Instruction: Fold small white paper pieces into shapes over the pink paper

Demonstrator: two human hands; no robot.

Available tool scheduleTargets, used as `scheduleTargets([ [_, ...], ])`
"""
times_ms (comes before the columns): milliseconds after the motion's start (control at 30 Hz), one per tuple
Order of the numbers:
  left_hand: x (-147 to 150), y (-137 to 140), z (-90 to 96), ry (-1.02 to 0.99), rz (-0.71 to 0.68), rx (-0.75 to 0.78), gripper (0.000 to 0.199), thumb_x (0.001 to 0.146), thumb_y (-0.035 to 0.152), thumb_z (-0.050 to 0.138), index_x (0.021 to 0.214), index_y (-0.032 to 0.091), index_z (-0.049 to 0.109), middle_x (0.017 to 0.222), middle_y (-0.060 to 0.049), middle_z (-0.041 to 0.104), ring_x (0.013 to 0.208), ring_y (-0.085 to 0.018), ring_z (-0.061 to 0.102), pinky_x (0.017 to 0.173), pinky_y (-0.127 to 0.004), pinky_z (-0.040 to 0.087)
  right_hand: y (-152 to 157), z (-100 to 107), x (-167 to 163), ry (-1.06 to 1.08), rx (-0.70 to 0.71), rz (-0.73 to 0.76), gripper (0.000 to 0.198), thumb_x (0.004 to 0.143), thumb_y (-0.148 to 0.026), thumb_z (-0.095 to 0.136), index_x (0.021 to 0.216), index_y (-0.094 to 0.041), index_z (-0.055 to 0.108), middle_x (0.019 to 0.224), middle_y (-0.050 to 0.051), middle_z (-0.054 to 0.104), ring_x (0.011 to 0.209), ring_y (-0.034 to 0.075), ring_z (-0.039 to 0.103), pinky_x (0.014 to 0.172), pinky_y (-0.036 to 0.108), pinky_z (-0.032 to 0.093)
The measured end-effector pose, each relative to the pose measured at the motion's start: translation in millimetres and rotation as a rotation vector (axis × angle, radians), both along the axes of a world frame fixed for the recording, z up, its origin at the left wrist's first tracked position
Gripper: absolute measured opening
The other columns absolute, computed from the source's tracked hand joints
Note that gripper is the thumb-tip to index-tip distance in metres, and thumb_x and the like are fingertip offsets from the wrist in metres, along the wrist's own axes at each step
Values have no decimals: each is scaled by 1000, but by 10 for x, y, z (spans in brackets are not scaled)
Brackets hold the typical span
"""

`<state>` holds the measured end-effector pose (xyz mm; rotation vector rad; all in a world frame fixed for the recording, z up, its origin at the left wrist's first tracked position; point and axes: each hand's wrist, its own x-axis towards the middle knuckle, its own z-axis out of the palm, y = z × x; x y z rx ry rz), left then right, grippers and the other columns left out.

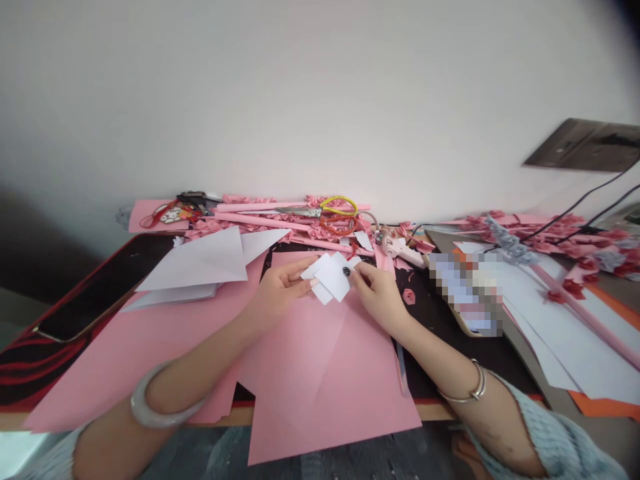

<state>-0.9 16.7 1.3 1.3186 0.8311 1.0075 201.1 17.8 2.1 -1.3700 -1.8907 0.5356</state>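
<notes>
White paper pieces (pixel 333 277), overlapping, pinched in the grip of left hand (pixel 283 287) and right hand (pixel 379 293), over a pink sheet (pixel 330 380), with scissors (pixel 312 213) beyond, among pink sticks (pixel 250 219).

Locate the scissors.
In the head view, the scissors lie near mid-frame, towards the wall, on pink flowers, left of the glue gun.

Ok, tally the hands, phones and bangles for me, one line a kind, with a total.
Hands: 2 (left hand and right hand, both holding small white paper pieces)
Phones: 2 (dark phone, phone with blurred screen)
Bangles: 2 (pale bangle, silver bangle)
Total: 6
</notes>
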Motion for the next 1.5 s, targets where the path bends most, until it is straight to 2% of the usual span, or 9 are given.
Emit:
scheduleTargets([
  [167, 30, -12, -2, -26, -62, -50, 51, 78, 28, 63, 127, 21, 51, 126, -7, 56, 113, -26, 54, 94, -40, 47, -64, 41, -37, -171, 105, 49, 28, 86, -22, 41, 61, -19, 29, 54, -5, 33, 50, 9, 30, 51, 23, 22],
  [400, 19, -14, -18, -35, -56, -89, 51, 79, 27, 62, 128, 20, 49, 122, -7, 59, 107, -24, 58, 95, -41, 47, -102, 68, -50, -293, 76, 18, 28, 86, -28, 44, 63, -19, 30, 57, -3, 38, 50, 10, 33, 51, 24, 22],
  [500, 10, -7, -35, -69, -64, -90, 50, 81, 27, 60, 129, 19, 48, 120, -8, 60, 106, -23, 58, 95, -41, 46, -79, 57, -37, -175, 13, -19, 18, 83, -32, 49, 74, -20, 38, 62, -3, 45, 52, 11, 39, 52, 24, 26],
  [600, 7, 3, -50, -70, -67, -92, 47, 81, 27, 60, 127, 18, 50, 120, -9, 60, 105, -23, 59, 93, -40, 48, -48, 31, -26, 54, -152, 132, 10, 87, -31, 44, 88, -20, 42, 63, -4, 48, 53, 11, 44, 53, 23, 31],
  [700, 12, 0, -40, 7, -34, -70, 40, 81, 29, 59, 119, 17, 57, 119, -8, 60, 100, -22, 62, 89, -38, 50, -25, 7, -26, 173, -244, 252, 13, 89, -29, 39, 83, -20, 45, 57, -6, 41, 51, 10, 40, 53, 22, 32],
  [833, 27, -27, 11, 195, -11, -3, 27, 83, 31, 55, 102, 14, 65, 97, -7, 69, 80, -18, 68, 76, -31, 56, -15, -2, -34, 190, -182, 240, 16, 88, -29, 42, 78, -18, 48, 66, -3, 42, 59, 10, 38, 57, 23, 33],
  [967, 43, -43, 10, 260, -94, 0, 26, 88, 34, 46, 87, 13, 61, 73, -5, 69, 63, -16, 68, 61, -26, 55, -28, -12, -40, 211, -162, 241, 16, 91, -29, 40, 83, -18, 48, 72, -2, 46, 65, 11, 42, 61, 24, 35],
  [1300, 42, -52, -75, 154, -305, 1, 29, 90, 42, 39, 81, 16, 45, 64, 1, 57, 45, -8, 55, 45, -20, 42, -65, 13, -67, 233, -187, 334, 26, 94, -34, 31, 94, -17, 50, 76, 1, 51, 66, 12, 45, 63, 24, 38],
  [1500, 37, -39, -46, 201, -256, 54, 28, 92, 40, 35, 79, 16, 43, 66, 3, 51, 45, -5, 42, 48, -21, 36, -82, 59, -60, 121, -141, 319, 32, 94, -35, 30, 108, -18, 53, 86, 5, 58, 75, 15, 52, 72, 27, 41],
])
